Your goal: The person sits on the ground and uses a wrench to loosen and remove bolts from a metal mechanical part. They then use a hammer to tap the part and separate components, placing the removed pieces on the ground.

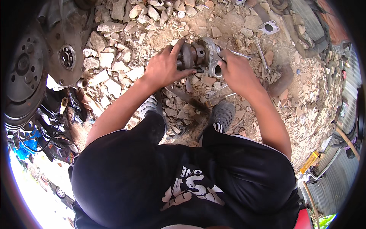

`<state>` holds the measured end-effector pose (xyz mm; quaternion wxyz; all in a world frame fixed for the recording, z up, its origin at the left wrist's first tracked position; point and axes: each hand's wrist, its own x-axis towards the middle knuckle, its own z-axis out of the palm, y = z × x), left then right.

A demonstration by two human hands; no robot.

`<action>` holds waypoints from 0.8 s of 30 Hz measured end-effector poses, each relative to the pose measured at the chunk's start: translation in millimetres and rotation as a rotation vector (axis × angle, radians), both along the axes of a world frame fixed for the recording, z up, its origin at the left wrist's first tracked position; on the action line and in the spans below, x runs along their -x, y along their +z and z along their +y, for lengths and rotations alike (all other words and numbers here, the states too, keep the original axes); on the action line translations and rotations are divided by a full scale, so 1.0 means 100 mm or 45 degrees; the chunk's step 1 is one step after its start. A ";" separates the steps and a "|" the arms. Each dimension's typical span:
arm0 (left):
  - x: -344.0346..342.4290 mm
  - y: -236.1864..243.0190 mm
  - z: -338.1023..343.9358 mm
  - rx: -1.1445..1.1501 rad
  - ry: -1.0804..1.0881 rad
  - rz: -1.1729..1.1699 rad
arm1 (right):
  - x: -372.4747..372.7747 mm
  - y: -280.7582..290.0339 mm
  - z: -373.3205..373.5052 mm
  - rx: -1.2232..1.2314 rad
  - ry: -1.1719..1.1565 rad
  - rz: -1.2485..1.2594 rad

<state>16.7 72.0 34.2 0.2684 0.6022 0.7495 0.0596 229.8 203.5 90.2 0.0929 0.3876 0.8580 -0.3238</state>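
A grey, stepped-cylindrical metal part (199,54) lies left-to-right; your left hand (162,67) wraps wide fingers around one end, your right hand (237,71) grips the other.

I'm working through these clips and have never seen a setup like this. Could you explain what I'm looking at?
There is no robot here, just a person's two bare hands. The single picture comes from a fisheye camera on the person's head, looking down, so straight edges bend near the rim. Picture left is the person's left.

The left hand holds the dark end of a metal assembly. The right hand is at its paler end, beside a round opening; exactly what its curled fingers grip is hidden.

The ground is covered with broken stones. On it, to the right, lie a wrench and a curved rusty pipe. Large dark machine parts stand at the far left.
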 end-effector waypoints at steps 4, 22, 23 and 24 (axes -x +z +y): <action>0.00 -0.04 0.00 0.005 -0.014 0.039 | -0.26 0.05 -0.15 0.246 0.109 -0.157; -0.17 -0.18 -0.24 0.035 0.184 0.026 | -0.50 -0.59 -0.57 -0.040 -0.056 0.169; -0.18 -0.20 -0.25 -0.012 0.165 0.073 | -0.50 -0.58 -0.57 -0.050 -0.053 0.162; -0.18 -0.20 -0.26 -0.059 0.146 0.120 | -0.49 -0.58 -0.58 -0.060 -0.049 0.155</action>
